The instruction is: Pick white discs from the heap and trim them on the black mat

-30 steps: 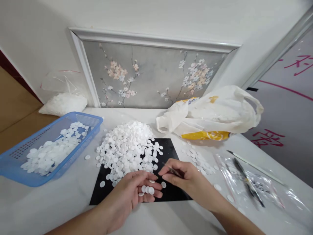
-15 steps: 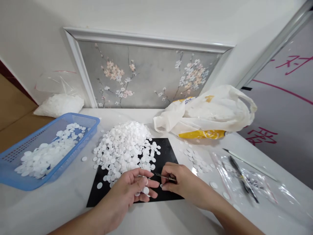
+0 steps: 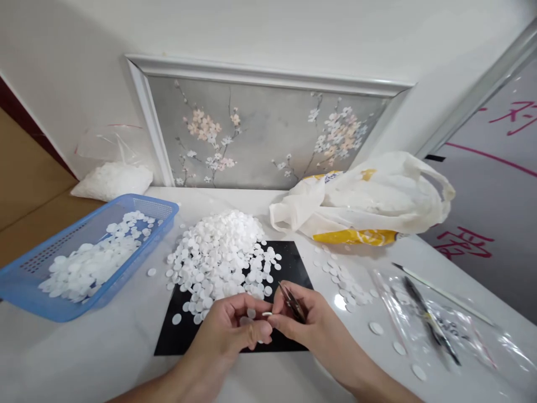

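Observation:
A large heap of small white discs (image 3: 222, 246) covers much of a black mat (image 3: 293, 263). Over the mat's front part, my left hand (image 3: 237, 330) is curled around several white discs. My right hand (image 3: 306, 319) has dark tweezers (image 3: 293, 304) tucked in its fingers, their tips pointing up and left. Its thumb and index finger meet the left fingertips at one white disc (image 3: 267, 314), seen nearly edge-on.
A blue basket (image 3: 113, 288) with discs stands left, a clear bag of white pieces (image 3: 115, 180) behind it. A white and yellow plastic bag (image 3: 369, 201) lies back right. Loose discs (image 3: 342, 282), a clear pouch (image 3: 403, 302), a black pen (image 3: 432, 319) and a pale stick (image 3: 444, 294) lie right.
My hands have come together, the right one moving to the left fingertips. The tweezers now point upward instead of across to the left. My left fingers have curled in more. The view has shifted slightly.

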{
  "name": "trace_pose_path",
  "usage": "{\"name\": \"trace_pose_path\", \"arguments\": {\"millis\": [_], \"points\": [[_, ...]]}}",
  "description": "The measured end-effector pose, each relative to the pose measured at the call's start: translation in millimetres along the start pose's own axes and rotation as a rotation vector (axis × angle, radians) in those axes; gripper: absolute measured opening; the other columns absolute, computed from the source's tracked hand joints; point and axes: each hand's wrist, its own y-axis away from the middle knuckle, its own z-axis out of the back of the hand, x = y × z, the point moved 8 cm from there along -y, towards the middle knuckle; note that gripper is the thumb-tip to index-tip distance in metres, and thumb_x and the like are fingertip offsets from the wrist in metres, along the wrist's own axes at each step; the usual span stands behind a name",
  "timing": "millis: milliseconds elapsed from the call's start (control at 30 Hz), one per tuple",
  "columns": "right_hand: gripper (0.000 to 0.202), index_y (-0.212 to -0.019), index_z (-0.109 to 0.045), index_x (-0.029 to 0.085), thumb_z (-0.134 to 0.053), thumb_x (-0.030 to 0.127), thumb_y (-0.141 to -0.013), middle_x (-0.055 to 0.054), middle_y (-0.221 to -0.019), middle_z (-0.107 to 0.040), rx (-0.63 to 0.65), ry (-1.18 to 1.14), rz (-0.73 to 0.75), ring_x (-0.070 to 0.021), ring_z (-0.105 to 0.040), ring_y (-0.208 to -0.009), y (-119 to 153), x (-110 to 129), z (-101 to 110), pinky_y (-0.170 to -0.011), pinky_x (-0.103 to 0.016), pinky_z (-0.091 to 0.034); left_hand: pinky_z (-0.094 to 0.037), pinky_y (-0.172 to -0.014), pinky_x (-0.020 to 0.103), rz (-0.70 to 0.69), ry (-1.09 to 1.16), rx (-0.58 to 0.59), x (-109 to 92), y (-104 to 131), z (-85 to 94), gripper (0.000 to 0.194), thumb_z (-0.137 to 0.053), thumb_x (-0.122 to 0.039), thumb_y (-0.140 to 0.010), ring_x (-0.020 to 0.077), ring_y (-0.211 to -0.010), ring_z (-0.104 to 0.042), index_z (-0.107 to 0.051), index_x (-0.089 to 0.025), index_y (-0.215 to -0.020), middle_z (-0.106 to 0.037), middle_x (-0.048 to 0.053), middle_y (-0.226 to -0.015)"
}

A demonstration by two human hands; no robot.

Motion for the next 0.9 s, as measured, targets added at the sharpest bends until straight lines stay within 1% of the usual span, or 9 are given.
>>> {"name": "trace_pose_path", "arguments": {"millis": [133, 233, 300, 400, 500, 633, 733, 833, 900], "points": [[0.027, -0.067, -0.046, 0.019, -0.066, 0.034, -0.074, 0.007, -0.058, -0.04, 0.023, 0.012, -0.012, -0.0094, -0.035, -0.056, 1.8, -0.9, -3.6, -0.051, -0.02, -0.03, -0.03, -0.052, 0.02, -0.041, -0.011, -0.015, -0.8, 0.0, 1.7, 0.027, -0.078, -0.036, -0.065, 0.0082, -0.051, -0.045, -0.061, -0.015, -0.065, -0.06, -0.001, -0.053], [0.028, -0.08, -0.051, 0.019, -0.066, 0.042, -0.076, 0.005, -0.065, -0.044, 0.045, -0.002, 0.012, -0.0109, -0.041, -0.06, 4.2, 2.1, -1.8, -0.055, -0.021, -0.035, -0.031, -0.051, 0.02, -0.061, -0.023, 0.001, -3.4, 1.5, -0.3, 0.024, -0.072, -0.037, -0.073, 0.0087, -0.051, -0.046, -0.059, -0.016, -0.069, -0.062, 0.0, -0.055], [0.028, -0.089, -0.054, 0.019, -0.065, 0.043, -0.078, 0.004, -0.068, -0.046, 0.015, 0.005, 0.031, -0.0118, -0.043, -0.063, 5.4, 3.1, 3.4, -0.057, -0.022, -0.037, -0.031, -0.051, 0.02, -0.06, -0.026, 0.005, -4.8, 2.1, -1.7, 0.023, -0.07, -0.037, -0.075, 0.0099, -0.053, -0.049, -0.058, -0.017, -0.07, -0.063, 0.0, -0.057], [0.021, -0.083, -0.058, 0.018, -0.065, 0.038, -0.078, 0.003, -0.065, -0.05, -0.019, 0.088, 0.057, -0.0116, -0.044, -0.06, 5.6, 2.9, 8.1, -0.055, -0.022, -0.036, -0.029, -0.051, 0.02, -0.028, -0.065, -0.02, -5.0, 2.1, -1.2, 0.022, -0.072, -0.033, -0.072, 0.0095, -0.052, -0.047, -0.057, -0.017, -0.067, -0.062, 0.0, -0.054], [0.012, -0.074, -0.064, 0.017, -0.064, 0.028, -0.078, 0.0, -0.07, -0.056, -0.023, 0.211, 0.166, -0.0117, -0.048, -0.059, 5.5, 10.9, 7.6, -0.054, -0.023, -0.035, -0.028, -0.051, 0.02, 0.016, -0.072, -0.037, -4.2, 2.3, 0.0, 0.02, -0.073, -0.029, -0.069, 0.0082, -0.05, -0.043, -0.059, -0.016, -0.065, -0.061, 0.0, -0.052], [0.01, -0.071, -0.063, 0.017, -0.058, 0.019, -0.08, -0.002, -0.074, -0.058, -0.012, 0.228, 0.219, -0.0124, -0.053, -0.062, 5.8, 17.7, 6.9, -0.054, -0.023, -0.037, -0.03, -0.053, 0.021, 0.033, 0.072, 0.059, -4.1, 4.0, -7.1, 0.02, -0.068, -0.033, -0.074, 0.0102, -0.058, -0.051, -0.062, -0.014, -0.069, -0.066, 0.004, -0.064], [0.009, -0.07, -0.062, 0.017, -0.059, 0.019, -0.077, -0.001, -0.073, -0.057, -0.015, 0.214, 0.2, -0.0127, -0.052, -0.063, 5.6, 16.2, 6.3, -0.056, -0.024, -0.038, -0.029, -0.053, 0.02, 0.058, 0.117, 0.073, -1.0, 3.9, -7.7, 0.024, -0.075, -0.032, -0.07, 0.0084, -0.057, -0.051, -0.058, -0.015, -0.066, -0.065, 0.002, -0.066], [0.009, -0.078, -0.061, 0.018, -0.06, 0.026, -0.08, 0.001, -0.068, -0.054, -0.049, 0.198, 0.123, -0.0126, -0.049, -0.061, 4.4, 7.9, 9.0, -0.056, -0.023, -0.039, -0.03, -0.053, 0.02, 0.08, 0.133, 0.024, 3.0, 2.0, -2.6, 0.026, -0.081, -0.029, -0.064, 0.0077, -0.056, -0.052, -0.063, -0.016, -0.077, -0.065, 0.0, -0.067], [0.02, -0.092, -0.063, 0.018, -0.056, 0.035, -0.085, 0.002, -0.067, -0.053, -0.095, 0.193, 0.1, -0.0131, -0.048, -0.061, 4.4, 5.1, 14.4, -0.057, -0.024, -0.04, -0.032, -0.053, 0.02, 0.084, 0.124, -0.012, 4.2, 0.7, 1.4, 0.031, -0.08, -0.031, -0.066, 0.0076, -0.056, -0.052, -0.067, -0.016, -0.089, -0.065, 0.001, -0.067]]}}
